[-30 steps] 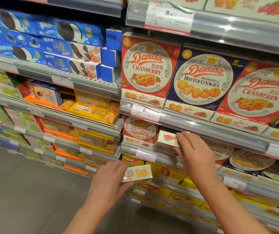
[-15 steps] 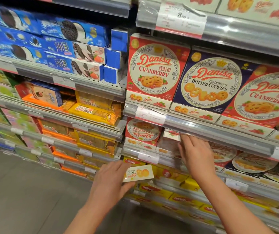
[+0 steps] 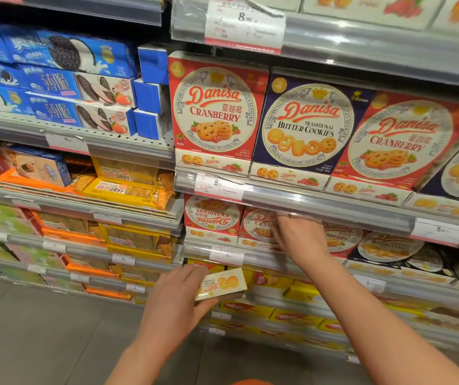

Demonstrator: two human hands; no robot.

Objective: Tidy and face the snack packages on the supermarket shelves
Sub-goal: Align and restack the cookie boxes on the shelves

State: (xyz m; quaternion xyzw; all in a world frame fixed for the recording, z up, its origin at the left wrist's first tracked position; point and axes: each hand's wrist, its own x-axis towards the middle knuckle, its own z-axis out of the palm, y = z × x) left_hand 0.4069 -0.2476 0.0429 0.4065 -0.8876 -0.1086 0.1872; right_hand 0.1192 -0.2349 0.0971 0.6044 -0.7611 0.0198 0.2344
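My left hand [image 3: 176, 300] grips a small cream butter-cookie box [image 3: 224, 283] in front of the lower shelves, its printed side facing me. My right hand [image 3: 299, 236] reaches under the shelf rail and rests its fingers on a red cranberry cookie box [image 3: 258, 226] standing face-out on the second Danisa shelf. Left of it stands another red cranberry box [image 3: 213, 216], printed upside down. Above, large Danisa cranberry [image 3: 215, 107] and butter cookie boxes [image 3: 306, 126] face forward.
A shelf rail with price tags [image 3: 320, 207] juts out just above my right hand. Blue sandwich-cookie boxes [image 3: 64, 76] fill the upper left shelf. Yellow and orange wafer packs [image 3: 128, 187] lie below. Yellow boxes [image 3: 267, 309] line the bottom shelves. Grey floor lies at lower left.
My right hand has pushed the cranberry box from lying tilted to standing face-out on the shelf. My left hand keeps holding the small box, nearly still.
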